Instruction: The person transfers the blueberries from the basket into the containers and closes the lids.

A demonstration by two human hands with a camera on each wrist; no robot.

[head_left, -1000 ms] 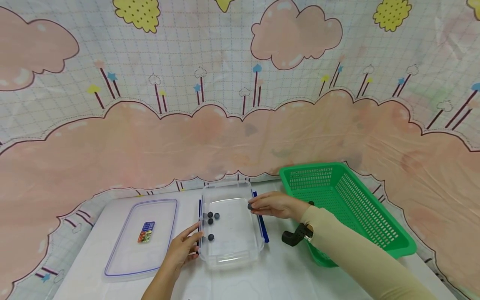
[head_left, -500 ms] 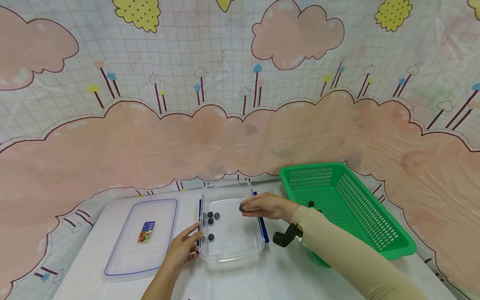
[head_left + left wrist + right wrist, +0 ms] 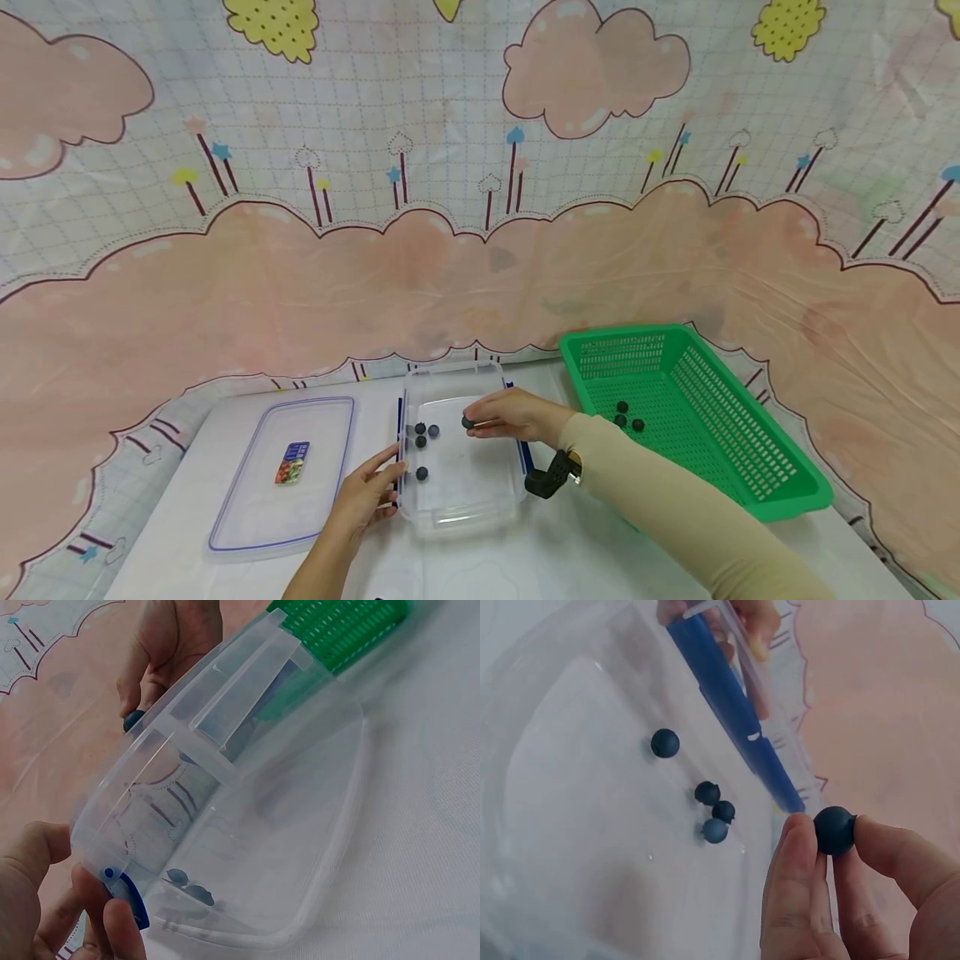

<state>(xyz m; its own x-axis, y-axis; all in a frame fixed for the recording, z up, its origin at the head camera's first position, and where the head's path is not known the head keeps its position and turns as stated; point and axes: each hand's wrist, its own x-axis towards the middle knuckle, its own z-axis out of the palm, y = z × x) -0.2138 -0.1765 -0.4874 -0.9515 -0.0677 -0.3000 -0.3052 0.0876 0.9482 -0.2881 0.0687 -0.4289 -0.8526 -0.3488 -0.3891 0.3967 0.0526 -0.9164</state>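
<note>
A clear plastic food container (image 3: pixel 467 518) with blue side clips stands without its lid on the white table. My left hand (image 3: pixel 363 492) grips its left wall, thumb at the rim and fingers outside near a blue clip (image 3: pixel 131 900). Between the thumb and fingertips of my right hand (image 3: pixel 521 416) a blueberry (image 3: pixel 834 830) is pinched, held over the container's interior. Several blueberries lie on the container floor along its left side; one blueberry (image 3: pixel 665 743) sits apart from a close cluster that includes a paler blueberry (image 3: pixel 715 831).
A green slotted basket (image 3: pixel 720 450) stands at the right, with a few blueberries inside, among them one blueberry (image 3: pixel 638 425) near the sleeve. To the left lies a clear lid (image 3: pixel 255 517) with a blue seal and a printed label (image 3: pixel 292 463). A patterned cloth (image 3: pixel 480 292) hangs behind.
My right hand has moved left with the blueberry, from the container's right edge to over its middle. More blueberries in the basket have come into view. The left hand stays in place.
</note>
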